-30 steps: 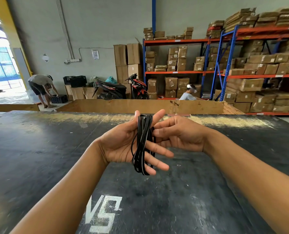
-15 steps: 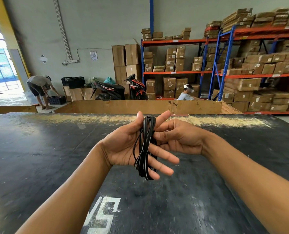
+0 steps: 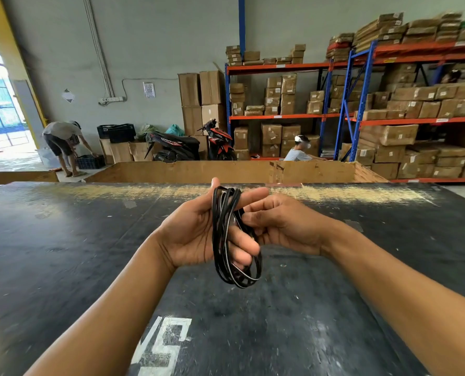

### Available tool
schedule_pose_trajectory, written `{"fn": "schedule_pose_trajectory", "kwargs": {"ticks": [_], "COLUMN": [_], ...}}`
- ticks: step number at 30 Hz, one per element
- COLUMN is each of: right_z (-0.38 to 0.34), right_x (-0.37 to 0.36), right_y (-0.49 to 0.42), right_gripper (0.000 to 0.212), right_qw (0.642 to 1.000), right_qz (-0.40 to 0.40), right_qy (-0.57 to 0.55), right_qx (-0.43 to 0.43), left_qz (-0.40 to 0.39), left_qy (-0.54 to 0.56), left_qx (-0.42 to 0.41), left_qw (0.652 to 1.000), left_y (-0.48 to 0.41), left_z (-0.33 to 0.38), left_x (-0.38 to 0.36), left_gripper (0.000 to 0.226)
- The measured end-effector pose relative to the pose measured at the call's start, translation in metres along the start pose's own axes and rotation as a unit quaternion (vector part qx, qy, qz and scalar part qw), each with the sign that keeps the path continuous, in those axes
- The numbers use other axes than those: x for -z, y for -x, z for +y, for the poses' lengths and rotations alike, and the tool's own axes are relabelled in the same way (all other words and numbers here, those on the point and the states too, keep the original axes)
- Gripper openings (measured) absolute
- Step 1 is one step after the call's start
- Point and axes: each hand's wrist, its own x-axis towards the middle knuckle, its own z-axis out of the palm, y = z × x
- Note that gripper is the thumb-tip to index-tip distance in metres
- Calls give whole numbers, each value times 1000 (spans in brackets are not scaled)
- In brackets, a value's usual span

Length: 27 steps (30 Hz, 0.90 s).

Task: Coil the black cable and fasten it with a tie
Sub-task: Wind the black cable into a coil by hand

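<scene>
The black cable (image 3: 221,240) is gathered into a long narrow coil of several loops that hangs upright above the dark table. My left hand (image 3: 190,234) holds the coil, thumb up behind it and fingers curled around its middle. My right hand (image 3: 285,226) comes in from the right and pinches a strand at the coil's upper right side. The bottom loops dangle free below my left fingers. I cannot make out a tie; the fingers hide where the two hands meet.
The dark scuffed table (image 3: 63,253) spreads under both arms, with white painted letters (image 3: 163,346) near its front edge. Beyond it stands a long cardboard bin (image 3: 225,172). Shelves of boxes (image 3: 388,109), two parked motorbikes and two people lie further back.
My left fingers have curled in around the coil; they were stretched out before. The right hand has closed on a strand at the upper right. Both hands stay in the same place.
</scene>
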Motion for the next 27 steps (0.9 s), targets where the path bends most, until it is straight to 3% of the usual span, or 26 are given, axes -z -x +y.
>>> {"fn": "schedule_pose_trajectory", "kwargs": {"ticks": [3,7,10,19,22,27], "right_z": [11,30,51,103,112,125], "right_x": [4,7,7,-2,-9,-22], "right_y": [0,4,9,51,68,93], "right_gripper": [30,11,9,31,26,17], "right_qw": [997,982,968,937,928,900], "right_qz": [67,172,229,320,341,400], "right_qy": [20,64,76,31,7,-19], "right_qx": [-18,-38,-68,-140,-148,-175], "left_qz": [89,252,342,406,465,545], "left_qy": [-19,-24,-32,-13,-46,-283], "left_qx": [-12,-2,22,87,112,70], "left_qw": [996,967,939,910,877,786], "left_y": [3,-2,-13,-33,-48,-67], "left_z": [-2,-11,-22,-71,-90,-128], "left_x": [1,4,7,23,21,19], "left_gripper": [71,67,73,63,38,27]}}
